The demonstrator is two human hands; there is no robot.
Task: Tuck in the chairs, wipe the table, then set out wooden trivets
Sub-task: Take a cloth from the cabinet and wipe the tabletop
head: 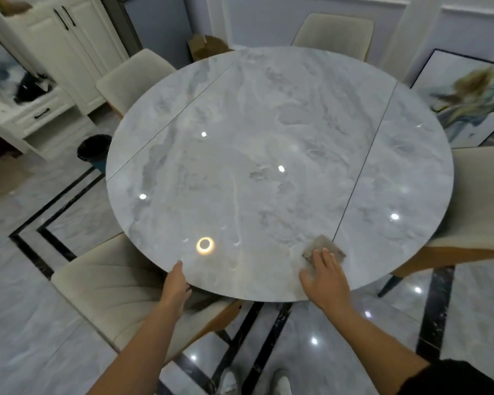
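We are seeing even, bright overhead light, glaring off the glossy table (268,124) as white spots and one warm ring; more spots are shining on the floor (26,323). Wide-angle distortion is bending the edges, where the cabinet (54,52) and painting (468,104) are smearing.

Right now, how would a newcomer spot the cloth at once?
Find the round grey marble table. Near its front edge, where the right seam ends, the right hand presses flat on a small brownish-grey cloth. Nothing else loose lies on the tabletop.
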